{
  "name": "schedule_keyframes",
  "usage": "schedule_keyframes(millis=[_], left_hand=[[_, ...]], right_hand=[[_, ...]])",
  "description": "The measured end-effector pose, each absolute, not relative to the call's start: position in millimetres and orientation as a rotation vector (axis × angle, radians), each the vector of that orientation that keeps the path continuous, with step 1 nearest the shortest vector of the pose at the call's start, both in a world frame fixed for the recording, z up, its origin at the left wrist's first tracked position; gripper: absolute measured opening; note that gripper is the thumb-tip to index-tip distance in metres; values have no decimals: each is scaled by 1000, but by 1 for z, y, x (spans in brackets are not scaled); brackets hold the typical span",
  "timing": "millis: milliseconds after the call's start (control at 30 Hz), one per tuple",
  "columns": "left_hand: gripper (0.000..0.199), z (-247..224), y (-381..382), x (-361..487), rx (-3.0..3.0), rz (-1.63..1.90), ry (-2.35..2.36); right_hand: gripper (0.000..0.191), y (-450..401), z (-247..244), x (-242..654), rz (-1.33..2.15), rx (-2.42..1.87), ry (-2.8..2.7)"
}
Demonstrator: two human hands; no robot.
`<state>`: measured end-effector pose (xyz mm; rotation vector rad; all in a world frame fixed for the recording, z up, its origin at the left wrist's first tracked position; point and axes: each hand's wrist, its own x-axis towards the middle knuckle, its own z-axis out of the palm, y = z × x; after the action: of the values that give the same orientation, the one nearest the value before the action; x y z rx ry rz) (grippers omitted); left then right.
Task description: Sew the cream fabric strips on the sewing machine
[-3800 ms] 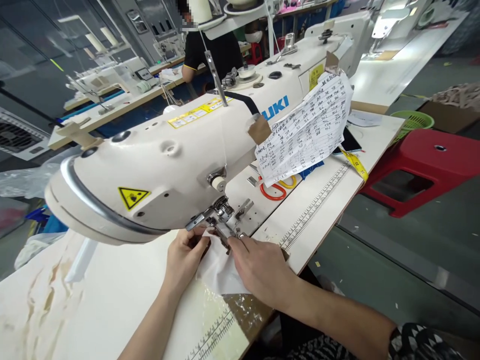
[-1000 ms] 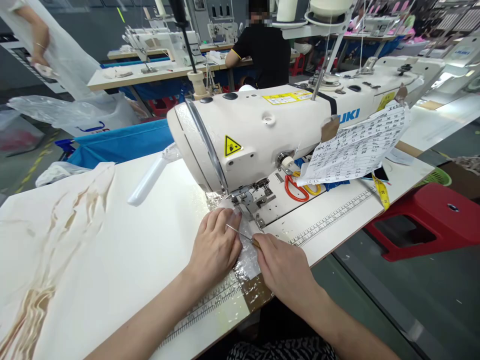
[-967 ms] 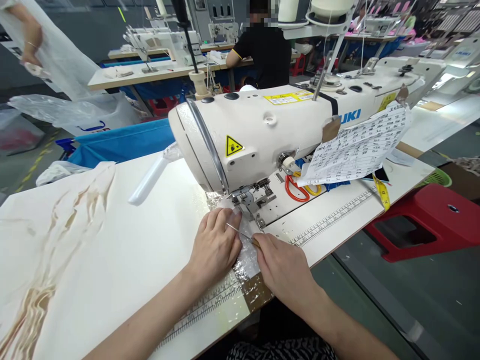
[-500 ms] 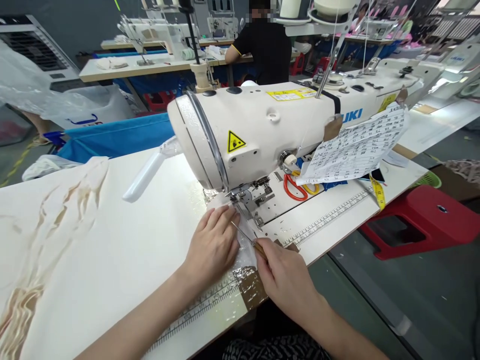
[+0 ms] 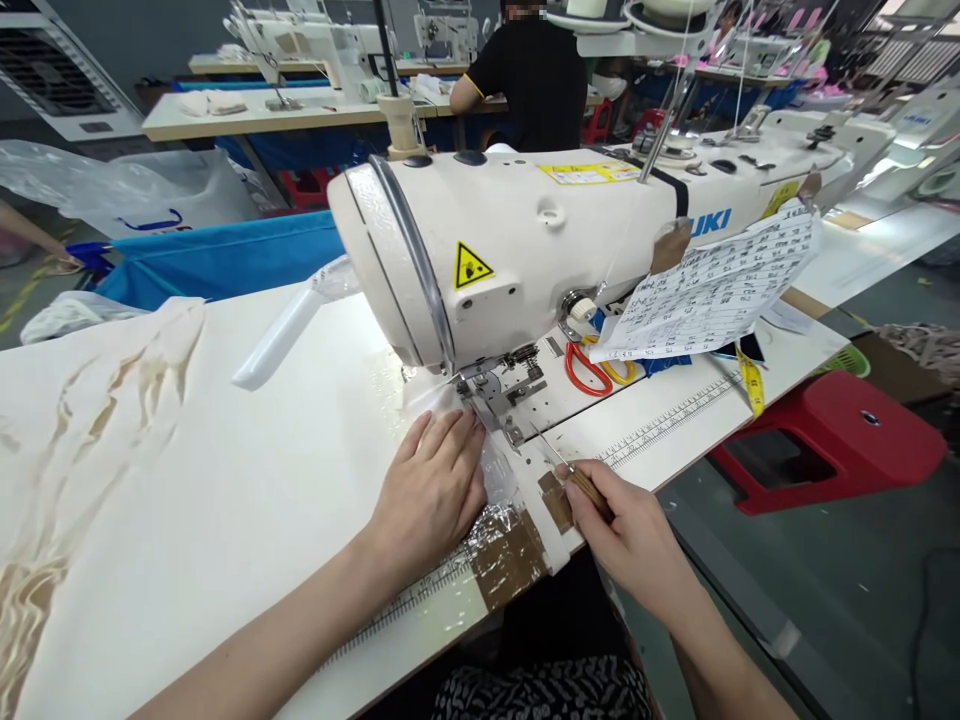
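My left hand [image 5: 431, 485] lies with its fingers stretched flat on white fabric [image 5: 442, 395], just in front of the needle area of a white sewing machine [image 5: 510, 230]. A narrow white strip [image 5: 544, 520] runs from beside that hand to the table's front edge. My right hand [image 5: 634, 530] is closed around the wooden handle of an awl [image 5: 589, 490]. Its thin metal shaft points up and left, over the table near the machine's metal guide. Whatever lies under the left palm is hidden.
Red-handled scissors [image 5: 587, 368] lie beneath a handwritten paper sheet [image 5: 697, 290] attached to the machine. A yellow tape measure [image 5: 750, 380] hangs near the table's edge. A red stool [image 5: 832, 440] stands at the right; cream fabric [image 5: 112, 400] lies at the left. Ahead sits another person [image 5: 529, 80].
My right hand has moved right, taking the awl away from my left fingers. The white strip now shows down to the table edge. My left hand stays nearly in place.
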<state>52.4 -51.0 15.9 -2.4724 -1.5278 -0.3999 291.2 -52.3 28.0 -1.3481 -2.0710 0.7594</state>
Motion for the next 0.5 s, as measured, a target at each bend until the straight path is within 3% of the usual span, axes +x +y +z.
schedule_keyframes(millis=[500], left_hand=[[45, 14, -55, 55, -2471, -356, -1495]], right_hand=[[25, -53, 27, 292, 805, -1371, -2037]])
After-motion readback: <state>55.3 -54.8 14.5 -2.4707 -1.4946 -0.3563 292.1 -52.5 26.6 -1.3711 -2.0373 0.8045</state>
